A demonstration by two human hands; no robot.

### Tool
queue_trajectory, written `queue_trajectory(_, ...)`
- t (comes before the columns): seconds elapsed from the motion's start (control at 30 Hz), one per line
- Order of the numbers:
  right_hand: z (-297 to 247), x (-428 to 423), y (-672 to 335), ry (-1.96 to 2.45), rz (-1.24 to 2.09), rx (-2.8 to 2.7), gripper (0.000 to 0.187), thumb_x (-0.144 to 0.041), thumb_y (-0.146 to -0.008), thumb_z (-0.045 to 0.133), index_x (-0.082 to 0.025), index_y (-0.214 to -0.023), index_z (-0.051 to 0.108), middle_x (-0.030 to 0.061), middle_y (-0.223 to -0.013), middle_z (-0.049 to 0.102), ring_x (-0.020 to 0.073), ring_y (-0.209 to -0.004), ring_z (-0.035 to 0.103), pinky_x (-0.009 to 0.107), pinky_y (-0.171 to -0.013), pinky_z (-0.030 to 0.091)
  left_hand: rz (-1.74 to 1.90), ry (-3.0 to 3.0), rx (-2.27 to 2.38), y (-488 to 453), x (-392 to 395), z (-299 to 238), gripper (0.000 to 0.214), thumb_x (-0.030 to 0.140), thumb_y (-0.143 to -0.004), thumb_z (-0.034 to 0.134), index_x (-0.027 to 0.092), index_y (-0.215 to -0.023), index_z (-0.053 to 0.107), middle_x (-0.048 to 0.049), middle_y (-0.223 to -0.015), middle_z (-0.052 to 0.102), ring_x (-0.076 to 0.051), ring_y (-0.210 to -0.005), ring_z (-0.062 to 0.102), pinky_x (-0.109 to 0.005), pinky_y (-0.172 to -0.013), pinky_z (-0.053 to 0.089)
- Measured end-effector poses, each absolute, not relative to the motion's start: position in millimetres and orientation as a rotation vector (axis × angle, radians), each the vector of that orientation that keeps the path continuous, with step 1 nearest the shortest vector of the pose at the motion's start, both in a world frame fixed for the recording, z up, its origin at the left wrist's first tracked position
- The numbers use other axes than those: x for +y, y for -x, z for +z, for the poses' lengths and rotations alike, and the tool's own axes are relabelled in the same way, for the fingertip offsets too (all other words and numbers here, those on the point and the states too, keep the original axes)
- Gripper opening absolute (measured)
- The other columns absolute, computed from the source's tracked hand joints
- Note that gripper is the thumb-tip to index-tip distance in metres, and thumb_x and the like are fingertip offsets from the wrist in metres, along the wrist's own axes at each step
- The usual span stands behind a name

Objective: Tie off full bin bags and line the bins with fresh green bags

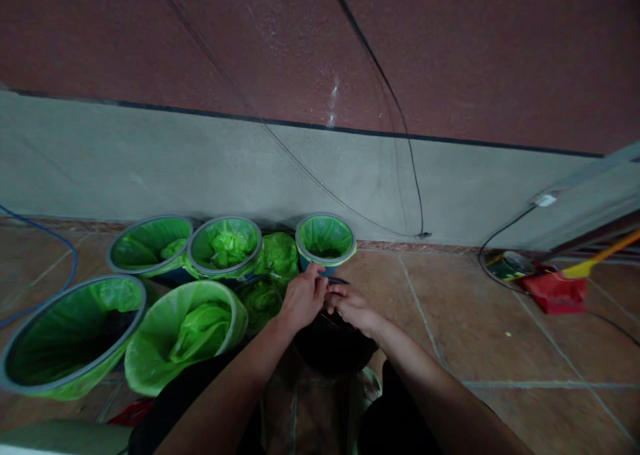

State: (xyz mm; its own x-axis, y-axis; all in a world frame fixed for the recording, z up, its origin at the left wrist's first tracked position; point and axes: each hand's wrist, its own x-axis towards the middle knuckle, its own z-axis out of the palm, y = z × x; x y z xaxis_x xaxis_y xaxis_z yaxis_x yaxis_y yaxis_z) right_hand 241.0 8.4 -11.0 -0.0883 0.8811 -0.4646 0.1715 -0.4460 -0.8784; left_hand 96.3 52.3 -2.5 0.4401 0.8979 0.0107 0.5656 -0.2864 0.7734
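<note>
My left hand (303, 298) and my right hand (350, 305) meet at the far rim of a dark bin with a black liner (333, 348) on the tiled floor between my knees. Both hands have their fingers pinched together on the black liner's edge at that rim. Just beyond them stands a small blue bin lined with a green bag (325, 240). A loose bunch of green bags (277, 258) lies left of my left hand.
Several green-lined bins (70, 335) crowd the floor at left, against a grey and maroon wall (320, 168). Black cables hang down the wall. At right lie a red dustpan (555, 292), a yellow-handled brush (600, 258) and a tape roll (510, 265).
</note>
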Motion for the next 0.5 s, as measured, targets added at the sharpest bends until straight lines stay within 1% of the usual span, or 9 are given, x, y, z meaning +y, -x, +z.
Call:
queue_trajectory(0.03, -8.5, 9.1, -242.6, 1.639, 1.583, -1.12, 0.011, -0.022, -0.076, 0.05, -0.019, -0.071, 0.059, -0.0046, -0.057, 0.054, 0.0068, -0.046, 0.037, 0.021, -0.048, 0.026, 0.566, -1.94, 1.334, -96.1, 54.4, -5.9, 0.032, 0.026, -0.096, 0.041, 0.015, -0.123, 0.054, -0.0086, -0.093, 0.072, -0.022, -0.087, 0.068, -0.035, -0.086, 0.05)
queue_trajectory(0.1, -3.3, 9.8, -244.8, 1.671, 1.573, -1.047, 0.009, -0.024, -0.077, 0.053, -0.019, -0.073, 0.059, -0.0053, -0.056, 0.053, 0.0066, -0.045, 0.035, 0.021, -0.047, 0.024, 0.495, -1.864, 1.442, -95.3, 57.7, -15.5, 0.032, 0.024, -0.096, 0.038, 0.014, -0.121, 0.056, -0.0109, -0.097, 0.072, -0.023, -0.09, 0.068, -0.035, -0.087, 0.049)
queue_trajectory(0.17, 0.0, 10.3, -245.5, 1.666, 1.571, -0.992, 0.009, -0.027, -0.078, 0.054, -0.019, -0.074, 0.059, -0.0058, -0.055, 0.052, 0.006, -0.044, 0.033, 0.021, -0.045, 0.021, 0.423, -1.819, 1.326, -95.4, 57.2, -28.0, 0.03, 0.017, -0.093, 0.038, 0.016, -0.112, 0.061, -0.0098, -0.103, 0.072, -0.021, -0.096, 0.067, -0.032, -0.089, 0.047)
queue_trajectory(0.23, 0.6, 10.9, -245.5, 1.637, 1.583, -0.952, 0.012, -0.03, -0.077, 0.056, -0.019, -0.075, 0.058, -0.006, -0.055, 0.052, 0.0053, -0.042, 0.031, 0.021, -0.043, 0.018, 0.373, -1.793, 1.049, -97.3, 52.2, -40.6, 0.025, 0.015, -0.089, 0.041, 0.019, -0.098, 0.064, -0.0058, -0.101, 0.072, -0.018, -0.094, 0.066, -0.029, -0.088, 0.047)
queue_trajectory(0.33, -2.3, 12.1, -246.9, 1.576, 1.603, -0.896, 0.018, -0.036, -0.073, 0.061, -0.018, -0.076, 0.058, -0.0068, -0.053, 0.05, 0.0046, -0.04, 0.03, 0.022, -0.042, 0.015, 0.364, -1.746, 0.77, -102.1, 41.8, -54.0, 0.02, 0.024, -0.09, 0.045, 0.019, -0.088, 0.064, -0.0025, -0.093, 0.072, -0.016, -0.087, 0.063, -0.027, -0.084, 0.047)
queue_trajectory(0.43, -7.0, 12.8, -251.9, 1.525, 1.621, -0.86, 0.028, -0.043, -0.068, 0.066, -0.019, -0.079, 0.058, -0.009, -0.049, 0.045, 0.0041, -0.038, 0.027, 0.022, -0.041, 0.012, 0.401, -1.661, 0.801, -105.4, 36.6, -58.1, 0.031, 0.036, -0.095, 0.041, 0.018, -0.084, 0.064, -0.0037, -0.09, 0.071, -0.016, -0.085, 0.062, -0.028, -0.084, 0.047)
queue_trajectory(0.5, -9.9, 12.8, -256.2, 1.518, 1.614, -0.883, 0.034, -0.048, -0.066, 0.067, -0.019, -0.081, 0.058, -0.0093, -0.05, 0.046, 0.0038, -0.038, 0.026, 0.021, -0.041, 0.011, 0.434, -1.576, 0.826, -106.4, 36.4, -57.5, 0.037, 0.039, -0.095, 0.039, 0.017, -0.08, 0.064, -0.0046, -0.085, 0.07, -0.017, -0.082, 0.063, -0.029, -0.085, 0.046)
